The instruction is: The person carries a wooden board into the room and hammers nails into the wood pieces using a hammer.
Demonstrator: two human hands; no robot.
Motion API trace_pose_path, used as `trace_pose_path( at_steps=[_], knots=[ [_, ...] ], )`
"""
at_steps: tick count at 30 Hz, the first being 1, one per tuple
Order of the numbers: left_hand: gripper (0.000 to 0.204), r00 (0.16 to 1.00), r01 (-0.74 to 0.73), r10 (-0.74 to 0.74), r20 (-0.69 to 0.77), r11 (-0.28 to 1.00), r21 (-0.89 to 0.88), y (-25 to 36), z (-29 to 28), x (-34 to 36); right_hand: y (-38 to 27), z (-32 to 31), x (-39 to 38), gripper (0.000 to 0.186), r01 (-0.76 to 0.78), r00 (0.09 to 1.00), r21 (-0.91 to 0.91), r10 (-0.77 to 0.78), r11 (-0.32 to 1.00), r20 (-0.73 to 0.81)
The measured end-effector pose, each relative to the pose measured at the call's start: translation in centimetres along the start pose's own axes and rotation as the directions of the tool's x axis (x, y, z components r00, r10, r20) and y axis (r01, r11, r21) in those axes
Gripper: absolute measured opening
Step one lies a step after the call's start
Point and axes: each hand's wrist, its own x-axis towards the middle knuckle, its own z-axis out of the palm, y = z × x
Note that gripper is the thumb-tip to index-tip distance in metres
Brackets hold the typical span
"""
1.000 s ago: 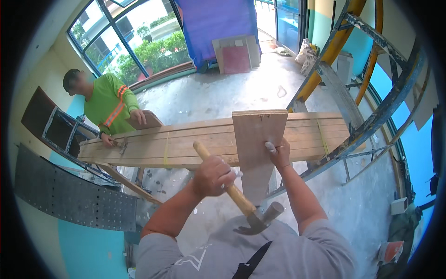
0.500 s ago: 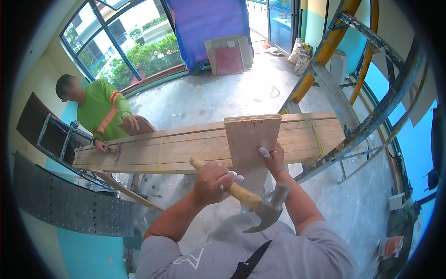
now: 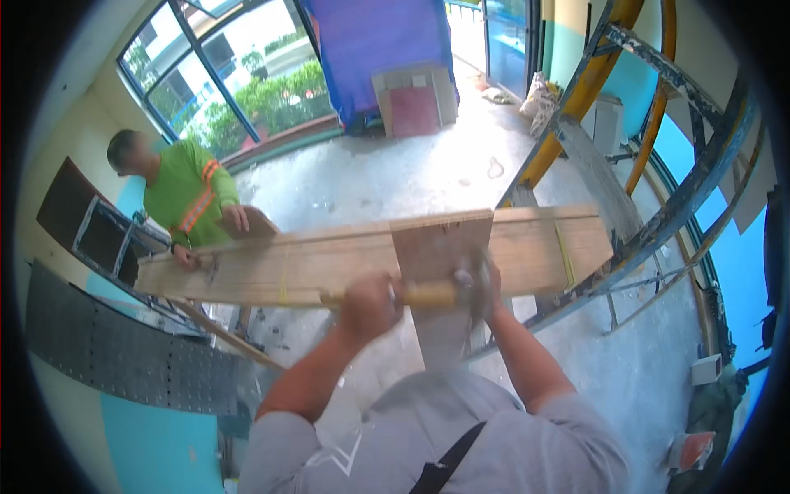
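Observation:
My left hand (image 3: 369, 309) is wrapped round the wooden handle of a claw hammer (image 3: 434, 295), blurred by motion. The hammer lies nearly level, its head over the face of a plywood board (image 3: 424, 251). At that board's right edge is my right hand (image 3: 494, 290), gripping it, its thumb partly hidden by the hammer head. Whether a nail is there cannot be seen. The board stands upright against a long bench of wooden planks (image 3: 329, 267) with yellow straps round it.
A co-worker in a green shirt (image 3: 185, 189) stands at the bench's left end with a small wooden board (image 3: 249, 222). A stepladder (image 3: 547, 152) rises at the right. Dark perforated panels (image 3: 123, 350) are at the left. Sheets (image 3: 414, 107) lean against a blue-covered object at the back.
My left hand has swung the hammer up and forward, from a downward slant to level, bringing its head to the plywood board beside my right thumb. The right hand keeps its grip.

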Motion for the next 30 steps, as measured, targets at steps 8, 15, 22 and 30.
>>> trace_pose_path(
  at_steps=[8, 15, 22, 30],
  knots=[
    [0.022, 0.951, 0.308, -0.298, 0.079, 0.929, -0.204, 0.3, 0.5, 1.5, -3.0, 0.0, -1.1, 0.023, 0.007, 0.998, -0.168, 0.003, 0.986, 0.059],
    [0.019, 0.936, 0.339, -0.31, 0.165, 0.92, -0.198, -1.5, 1.4, 0.5, 1.3, -0.1, 0.6, 0.028, 0.336, 0.926, -0.66, -0.364, 0.672, 0.101],
    [0.016, 0.995, 0.046, -0.001, 0.097, 0.883, -0.467, -1.1, -2.2, -5.1, -1.8, 0.5, 0.1, 0.036, 0.227, 0.969, -0.362, -0.247, 0.904, -0.009],
    [0.014, 0.66, 0.743, -0.596, 0.457, 0.429, -0.514, -8.0, -1.1, -18.9, -5.6, 8.9, -7.6, 0.053, 0.139, 0.988, -0.436, -0.154, 0.889, 0.001]
  ],
)
